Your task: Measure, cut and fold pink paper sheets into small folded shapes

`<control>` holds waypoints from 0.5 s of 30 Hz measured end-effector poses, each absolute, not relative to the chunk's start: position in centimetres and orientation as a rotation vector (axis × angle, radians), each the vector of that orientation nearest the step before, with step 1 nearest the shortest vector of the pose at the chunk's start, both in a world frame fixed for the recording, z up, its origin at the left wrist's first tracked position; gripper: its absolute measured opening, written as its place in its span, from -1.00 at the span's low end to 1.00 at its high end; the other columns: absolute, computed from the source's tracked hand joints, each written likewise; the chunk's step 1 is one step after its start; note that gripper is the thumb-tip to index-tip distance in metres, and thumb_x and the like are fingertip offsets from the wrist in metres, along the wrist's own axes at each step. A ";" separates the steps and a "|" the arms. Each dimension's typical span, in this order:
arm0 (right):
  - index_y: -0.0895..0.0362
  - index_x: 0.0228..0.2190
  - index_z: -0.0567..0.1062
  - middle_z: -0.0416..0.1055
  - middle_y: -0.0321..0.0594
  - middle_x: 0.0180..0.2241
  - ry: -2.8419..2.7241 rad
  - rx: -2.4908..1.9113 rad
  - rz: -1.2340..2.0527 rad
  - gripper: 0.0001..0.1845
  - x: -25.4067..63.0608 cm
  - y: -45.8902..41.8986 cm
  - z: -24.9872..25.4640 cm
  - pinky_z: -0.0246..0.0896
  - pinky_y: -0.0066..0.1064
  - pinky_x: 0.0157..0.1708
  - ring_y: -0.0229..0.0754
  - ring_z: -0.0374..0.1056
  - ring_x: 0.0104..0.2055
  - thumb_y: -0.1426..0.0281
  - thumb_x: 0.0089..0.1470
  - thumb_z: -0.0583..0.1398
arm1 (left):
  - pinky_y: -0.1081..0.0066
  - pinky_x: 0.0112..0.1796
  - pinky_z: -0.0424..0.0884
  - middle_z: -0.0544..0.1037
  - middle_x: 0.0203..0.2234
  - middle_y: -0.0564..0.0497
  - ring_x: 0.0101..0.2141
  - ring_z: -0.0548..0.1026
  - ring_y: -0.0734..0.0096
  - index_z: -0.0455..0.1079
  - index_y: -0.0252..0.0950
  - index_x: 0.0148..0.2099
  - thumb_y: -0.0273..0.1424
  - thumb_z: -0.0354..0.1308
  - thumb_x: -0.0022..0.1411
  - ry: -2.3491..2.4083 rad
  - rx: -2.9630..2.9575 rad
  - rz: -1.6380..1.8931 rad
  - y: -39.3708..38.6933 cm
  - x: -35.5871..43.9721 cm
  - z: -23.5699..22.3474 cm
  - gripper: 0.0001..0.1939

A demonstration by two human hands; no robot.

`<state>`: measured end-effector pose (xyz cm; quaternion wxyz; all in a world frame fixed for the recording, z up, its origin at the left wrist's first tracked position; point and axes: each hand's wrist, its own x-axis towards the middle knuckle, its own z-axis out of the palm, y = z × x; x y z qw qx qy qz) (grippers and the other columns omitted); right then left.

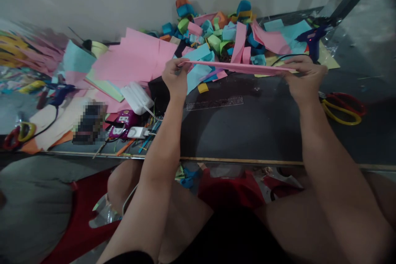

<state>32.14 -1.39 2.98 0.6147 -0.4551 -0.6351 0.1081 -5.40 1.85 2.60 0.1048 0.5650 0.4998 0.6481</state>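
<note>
A long strip of pink paper [238, 67] is stretched out above the dark table [241, 136], seen nearly edge-on. The left hand [177, 75] pinches one end between thumb and fingers, and the right hand [305, 76] is closed on the other. Below the strip lies a clear ruler [215, 103]; beyond it, a heap of colored paper pieces [216, 37]. Red-and-yellow scissors [343, 108] rest near the right forearm, with a blue glue gun [313, 41] farther back.
</note>
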 end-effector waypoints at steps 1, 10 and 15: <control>-0.08 -0.42 0.74 0.61 -0.21 -0.36 -1.459 -1.056 0.260 -0.81 32.1 -1.4 3.1 0.47 -0.01 -0.02 0.03 0.55 -0.15 0.14 -0.09 0.53 | 0.20 -0.02 0.46 0.63 -0.28 0.04 -0.15 0.55 0.24 0.60 -0.15 -0.25 -0.46 0.35 0.24 1.457 1.641 1.917 2.1 -5.5 2.5 -0.93; -0.04 -0.30 0.73 0.64 -0.13 -0.31 -1.804 -1.290 -0.068 -0.89 32.5 -1.6 2.8 0.36 -0.02 0.01 0.04 0.50 -0.11 0.29 0.08 0.38 | 0.23 -0.07 0.49 0.64 -0.31 0.07 -0.17 0.58 0.27 0.59 -0.16 -0.25 -0.49 0.37 0.21 1.592 1.774 1.898 3.2 -6.2 1.4 -0.89; -0.04 -0.28 0.74 0.60 -0.14 -0.27 -1.929 -1.343 -0.173 -0.82 32.9 -1.2 2.1 0.30 0.01 0.06 0.04 0.52 -0.10 0.29 0.16 0.29 | 0.01 0.12 0.39 0.70 -0.20 0.03 0.00 0.55 0.11 0.55 -0.16 -0.19 -0.34 0.38 0.26 1.706 2.249 1.725 2.5 -6.6 1.3 -0.91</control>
